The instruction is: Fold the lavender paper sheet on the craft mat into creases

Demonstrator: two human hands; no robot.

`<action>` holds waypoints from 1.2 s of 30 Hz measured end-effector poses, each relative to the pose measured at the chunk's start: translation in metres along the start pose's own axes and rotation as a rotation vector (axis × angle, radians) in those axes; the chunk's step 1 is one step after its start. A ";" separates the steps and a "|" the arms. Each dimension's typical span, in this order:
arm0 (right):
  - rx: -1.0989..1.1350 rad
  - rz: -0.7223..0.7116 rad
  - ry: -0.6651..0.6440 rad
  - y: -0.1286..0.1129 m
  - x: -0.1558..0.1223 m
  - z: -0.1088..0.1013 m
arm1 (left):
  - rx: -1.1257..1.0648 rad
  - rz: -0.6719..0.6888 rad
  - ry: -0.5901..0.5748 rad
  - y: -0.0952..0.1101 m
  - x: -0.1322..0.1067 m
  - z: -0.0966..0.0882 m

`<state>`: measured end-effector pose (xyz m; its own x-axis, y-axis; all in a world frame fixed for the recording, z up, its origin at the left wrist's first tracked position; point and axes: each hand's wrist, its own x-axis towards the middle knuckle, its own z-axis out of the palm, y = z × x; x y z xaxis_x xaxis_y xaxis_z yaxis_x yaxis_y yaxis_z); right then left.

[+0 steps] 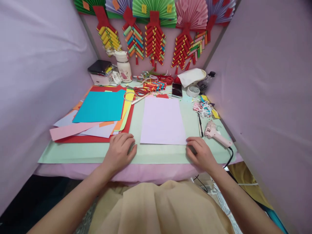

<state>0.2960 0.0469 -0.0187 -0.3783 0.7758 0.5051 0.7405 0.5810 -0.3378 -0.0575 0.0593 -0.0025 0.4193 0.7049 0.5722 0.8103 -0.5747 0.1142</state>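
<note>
A lilac sheet of paper point(162, 122) lies flat on the pale green table cover, in front of me. My left hand point(122, 150) rests at the table's near edge, to the left of the sheet, fingers loosely bent and holding nothing. Just beyond its fingertips is a stack of coloured paper with a blue sheet point(99, 105) on top. My right hand point(199, 150) lies by the sheet's near right corner, thumb apart from the bent fingers, with nothing seen in it. Whether its fingertips touch that corner I cannot tell.
On the right are a pink glue gun point(216, 135), a black pen point(200, 124) and paper scraps point(204, 108). Behind the sheet lie red scissors point(140, 91), small paper rolls point(156, 85), a phone point(177, 90) and tape point(193, 91). A bottle point(124, 69) stands back left.
</note>
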 end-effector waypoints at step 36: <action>-0.059 -0.102 -0.099 0.005 -0.012 -0.008 | -0.125 0.078 -0.102 0.009 -0.005 0.001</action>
<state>0.3087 0.0385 -0.0198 -0.5043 0.7356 0.4522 0.7253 0.6451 -0.2404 -0.0515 0.0510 -0.0050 0.5236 0.6910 0.4984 0.7192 -0.6721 0.1762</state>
